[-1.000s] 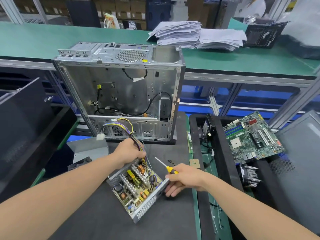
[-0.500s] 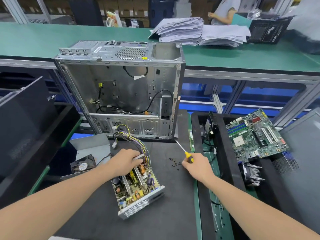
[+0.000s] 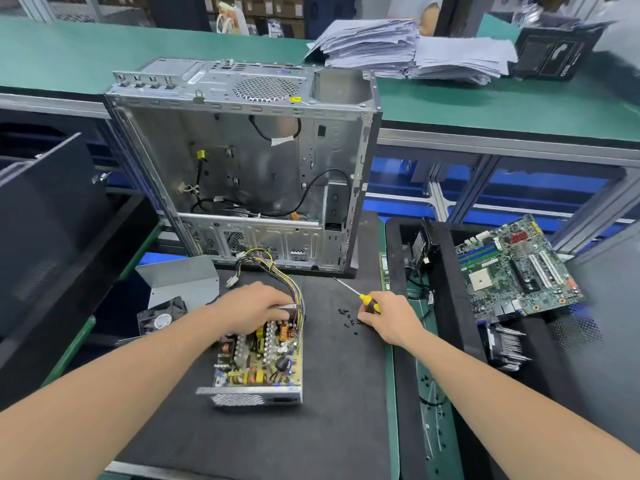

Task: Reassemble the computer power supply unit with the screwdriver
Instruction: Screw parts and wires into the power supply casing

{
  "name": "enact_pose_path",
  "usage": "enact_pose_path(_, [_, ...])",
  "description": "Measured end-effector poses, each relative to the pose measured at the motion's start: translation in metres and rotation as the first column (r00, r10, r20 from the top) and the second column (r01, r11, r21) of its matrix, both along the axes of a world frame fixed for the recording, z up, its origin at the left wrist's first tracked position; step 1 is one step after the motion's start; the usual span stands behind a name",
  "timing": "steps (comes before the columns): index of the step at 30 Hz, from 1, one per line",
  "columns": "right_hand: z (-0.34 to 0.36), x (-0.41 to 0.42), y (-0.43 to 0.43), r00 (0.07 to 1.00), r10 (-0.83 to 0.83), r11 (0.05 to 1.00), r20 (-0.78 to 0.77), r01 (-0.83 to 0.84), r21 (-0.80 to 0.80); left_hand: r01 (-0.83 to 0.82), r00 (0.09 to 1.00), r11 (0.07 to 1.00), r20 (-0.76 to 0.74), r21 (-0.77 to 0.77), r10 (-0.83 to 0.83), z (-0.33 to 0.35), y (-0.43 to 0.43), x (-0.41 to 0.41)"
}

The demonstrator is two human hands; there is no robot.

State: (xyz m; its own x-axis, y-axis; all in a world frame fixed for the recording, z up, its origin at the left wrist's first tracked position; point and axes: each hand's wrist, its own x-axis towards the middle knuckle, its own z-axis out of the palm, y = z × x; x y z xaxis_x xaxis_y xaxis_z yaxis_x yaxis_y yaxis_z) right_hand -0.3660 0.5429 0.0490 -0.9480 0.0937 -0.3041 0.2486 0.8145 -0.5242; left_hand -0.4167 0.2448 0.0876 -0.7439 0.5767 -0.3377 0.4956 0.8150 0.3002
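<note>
1. PSU [image 3: 258,358] lies open on the black mat of the desk [image 3: 346,393], just in front of the PC case [image 3: 242,161]. Circuit board faces up, mesh end panel toward me.
2. My left hand [image 3: 251,308] rests on the far end of the PSU, fingers curled down over the edge where the wire bundle [image 3: 277,271] comes out. Looks like it's gripping that edge; palm down, can't see the fingertips.
3. Wire bundle loops up from the PSU toward the case, white connector at its end hanging left of the loop.
4. My right hand [image 3: 389,318] is right of the PSU, clenched round the screwdriver [image 3: 360,294]. Yellow/black handle in the fist, shaft pointing away from me toward the case's bottom right corner.
5. Small black screws [image 3: 348,317] are scattered on the mat btwn the PSU and the right hand, touching nothing but the mat as far as I can tell.
6. Grey metal cover [image 3: 180,282] sits left of the PSU, w/ a black fan [image 3: 162,317] just in front of it.
7. Right of the PSU, past the mat edge, a black tray holds a green motherboard [image 3: 516,268]; a finned heatsink [image 3: 504,346] sits nearer me than that board.
8. Case stands upright, side open, cables inside.
</note>
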Motion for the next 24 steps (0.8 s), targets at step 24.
enact_pose_path(24, [0.019,-0.006,-0.009,0.997,0.077,0.876,0.029,-0.054,-0.479,-0.114,0.987,0.930,-0.062,0.350,0.145,0.028,0.017,-0.002])
